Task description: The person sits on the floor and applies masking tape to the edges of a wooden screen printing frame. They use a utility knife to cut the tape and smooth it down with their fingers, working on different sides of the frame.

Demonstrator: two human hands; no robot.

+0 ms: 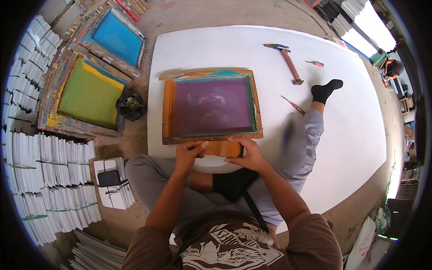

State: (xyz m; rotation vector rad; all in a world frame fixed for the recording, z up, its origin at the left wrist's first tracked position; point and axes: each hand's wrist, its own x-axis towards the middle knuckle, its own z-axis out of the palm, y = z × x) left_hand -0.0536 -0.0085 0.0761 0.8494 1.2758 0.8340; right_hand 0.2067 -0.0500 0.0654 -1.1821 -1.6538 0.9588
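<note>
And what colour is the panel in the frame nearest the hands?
The panel is purple, best seen in head view.

Floor: grey-brown, concrete-like, stained in places. Large white sheet: laid flat on floor, centre to right. Left side: strapped bundles of white sheets, stacked in rows. Upper right: further white stacks beside dark pile. Light: daylight-like, overexposed at upper right. Far right: cluttered area, co-worker present, details too small to tell. Lower right: pale sack.
</note>
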